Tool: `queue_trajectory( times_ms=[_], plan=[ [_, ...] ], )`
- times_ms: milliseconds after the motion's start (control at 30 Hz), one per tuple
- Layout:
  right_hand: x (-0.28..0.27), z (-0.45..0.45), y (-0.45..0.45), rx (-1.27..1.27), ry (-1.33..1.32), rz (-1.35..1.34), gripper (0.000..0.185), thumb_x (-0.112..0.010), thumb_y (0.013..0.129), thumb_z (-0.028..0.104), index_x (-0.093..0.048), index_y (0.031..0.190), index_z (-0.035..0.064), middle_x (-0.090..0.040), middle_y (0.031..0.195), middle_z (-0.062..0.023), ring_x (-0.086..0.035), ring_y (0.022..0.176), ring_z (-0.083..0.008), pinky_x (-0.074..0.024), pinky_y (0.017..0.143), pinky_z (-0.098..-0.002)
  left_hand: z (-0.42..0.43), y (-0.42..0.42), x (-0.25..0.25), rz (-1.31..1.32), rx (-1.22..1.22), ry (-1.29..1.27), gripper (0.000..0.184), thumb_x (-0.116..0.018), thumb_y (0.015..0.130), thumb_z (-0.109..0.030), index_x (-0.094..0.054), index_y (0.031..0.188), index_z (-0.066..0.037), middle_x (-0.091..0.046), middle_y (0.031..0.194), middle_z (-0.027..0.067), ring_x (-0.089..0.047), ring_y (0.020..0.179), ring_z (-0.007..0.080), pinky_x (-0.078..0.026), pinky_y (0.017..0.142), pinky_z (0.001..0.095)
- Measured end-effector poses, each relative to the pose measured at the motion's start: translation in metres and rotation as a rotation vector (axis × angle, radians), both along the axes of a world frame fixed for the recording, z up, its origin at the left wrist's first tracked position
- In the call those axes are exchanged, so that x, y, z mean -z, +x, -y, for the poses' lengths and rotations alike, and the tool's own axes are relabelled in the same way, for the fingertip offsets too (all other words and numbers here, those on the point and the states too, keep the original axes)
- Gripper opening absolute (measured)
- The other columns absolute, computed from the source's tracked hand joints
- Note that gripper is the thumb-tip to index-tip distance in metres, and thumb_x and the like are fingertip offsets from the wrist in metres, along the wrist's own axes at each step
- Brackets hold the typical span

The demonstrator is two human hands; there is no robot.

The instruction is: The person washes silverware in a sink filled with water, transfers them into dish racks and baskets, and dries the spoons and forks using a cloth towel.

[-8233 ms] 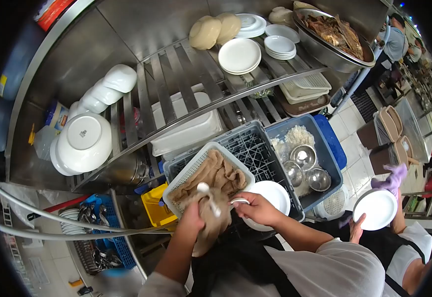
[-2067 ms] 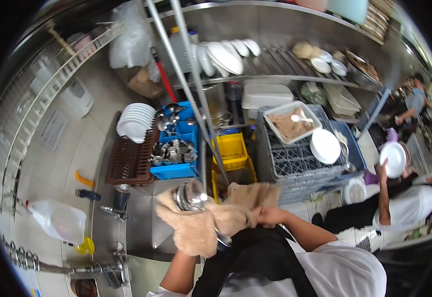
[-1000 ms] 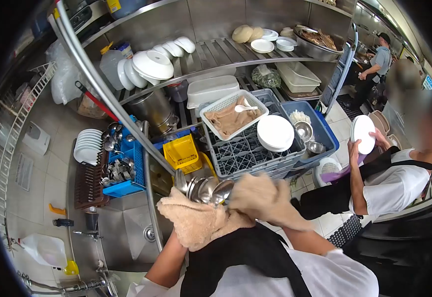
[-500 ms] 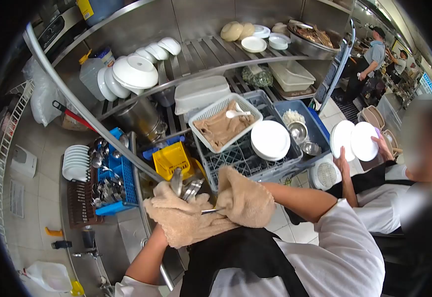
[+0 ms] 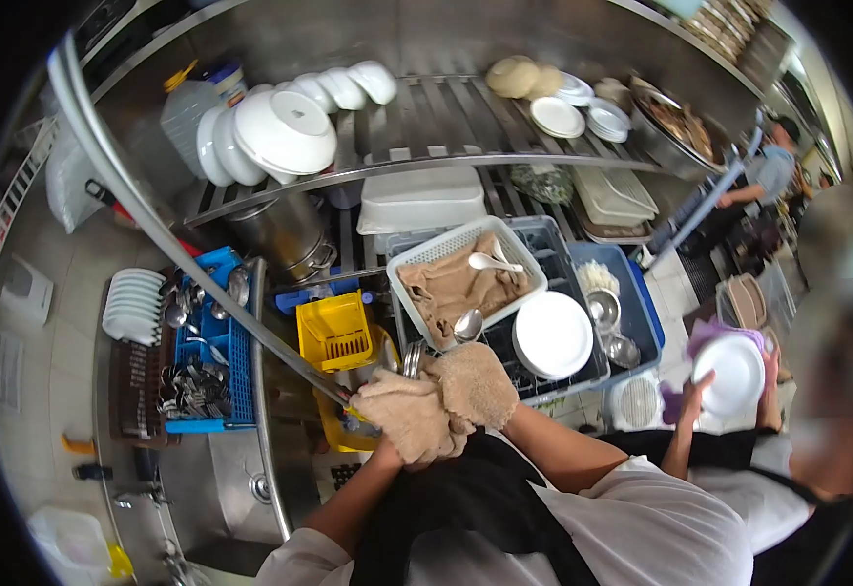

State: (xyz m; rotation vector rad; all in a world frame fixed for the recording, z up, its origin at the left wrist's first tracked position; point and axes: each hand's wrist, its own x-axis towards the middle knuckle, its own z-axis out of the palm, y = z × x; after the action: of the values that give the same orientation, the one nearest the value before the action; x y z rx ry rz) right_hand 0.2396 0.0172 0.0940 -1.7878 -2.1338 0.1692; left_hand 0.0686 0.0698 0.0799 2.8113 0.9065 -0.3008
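A tan towel [image 5: 407,420] covers both of my hands in front of my apron. Inside it, my left hand [image 5: 385,457] is closed round several pieces of metal cutlery [image 5: 413,357] whose ends stick up. My right hand [image 5: 514,422] is closed in the towel's other part; its fingers are hidden. Just beyond it, a metal spoon [image 5: 467,324] shows at the near side of a white basket [image 5: 409,298]; I cannot tell if its handle is touched. A brown cloth [image 5: 446,285] and a white spoon [image 5: 493,263] lie in the basket.
White plates [image 5: 552,336] are stacked on a grey rack, right of the basket. A yellow basket [image 5: 332,330] and blue cutlery basket [image 5: 241,363] stand left. A steel shelf [image 5: 416,156] holds dishes above. At right, a co-worker's hands hold a plate [image 5: 729,375] and purple cloth [image 5: 714,334].
A metal spoon now shows at the white basket. My towel-covered hands have come closer together. The co-worker now holds one visible plate with a purple cloth. The view has shifted.
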Motion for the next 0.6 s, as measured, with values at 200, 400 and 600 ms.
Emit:
queue_trajectory(
  times_ms=[200,400,600],
  plan=[
    [0.008,-0.052,0.08,-0.274,-0.33,0.257,0.029,-0.07,0.076,0.029,-0.069,0.096,0.0084,-0.069,0.103,-0.012,-0.064,0.104,-0.0285,-0.0494,0.091,-0.042,-0.034,0.078,0.004,-0.054,-0.556,-0.051,0.033,-0.05,0.098,-0.024,-0.067,0.116,-0.003,-0.067,0.099,0.0128,-0.065,0.095,0.0334,-0.053,0.084,0.0492],
    [-0.02,-0.105,0.127,-0.317,-0.081,0.069,0.029,-0.072,0.057,0.029,-0.068,0.072,0.0041,-0.065,0.069,-0.0147,-0.065,0.066,-0.0357,-0.0521,0.061,-0.0437,-0.043,0.082,0.022,0.68,-0.552,-0.108,0.031,-0.055,0.093,-0.024,-0.069,0.1,0.003,-0.065,0.089,0.0142,-0.061,0.077,0.0335,-0.045,0.064,0.0498],
    [0.046,-0.094,0.108,-0.399,0.003,-0.851,0.018,-0.068,0.071,0.028,-0.07,0.076,0.0102,-0.066,0.073,-0.0133,-0.066,0.068,-0.0314,-0.0513,0.059,-0.0423,-0.029,0.093,0.02,0.898,-0.571,0.038,0.038,-0.058,0.09,-0.023,-0.067,0.094,0.014,-0.062,0.082,0.0218,-0.058,0.068,0.0377,-0.041,0.054,0.0523]
  ],
)
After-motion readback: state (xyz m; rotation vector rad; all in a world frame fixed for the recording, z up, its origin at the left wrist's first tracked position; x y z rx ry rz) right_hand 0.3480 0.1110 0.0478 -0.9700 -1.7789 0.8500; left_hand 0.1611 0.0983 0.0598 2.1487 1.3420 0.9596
